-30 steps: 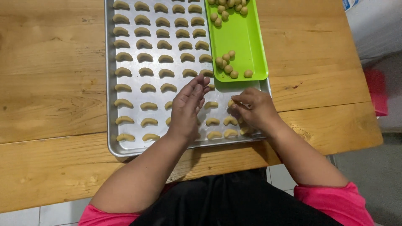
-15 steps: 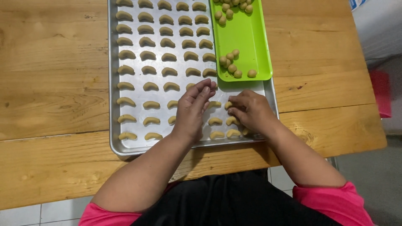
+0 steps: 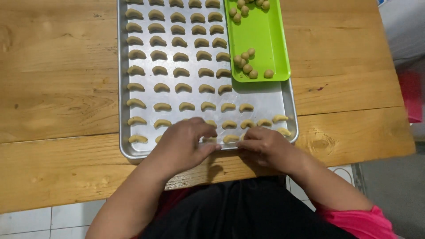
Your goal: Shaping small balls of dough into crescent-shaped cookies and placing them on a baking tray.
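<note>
A silver baking tray (image 3: 265, 95) lies on the wooden table (image 3: 57, 66), filled with rows of pale crescent-shaped dough pieces (image 3: 180, 56). My left hand (image 3: 186, 146) covers the tray's near edge, fingers curled over the nearest row. Its fingertips are beside a crescent (image 3: 230, 138). My right hand (image 3: 265, 148) lies just right of it at the same edge, fingers together and pointing left toward that crescent. The two hands' fingertips are almost touching. Whatever is under the fingers is hidden.
A green plastic tray (image 3: 265, 35) rests on the baking tray's far right corner and holds several small dough balls (image 3: 245, 62). The table's near edge runs just below my hands. A red object (image 3: 411, 95) stands off the table at the right.
Both hands have drawn back from the tray's second and third rows to its near edge. More crescents in the near rows now show.
</note>
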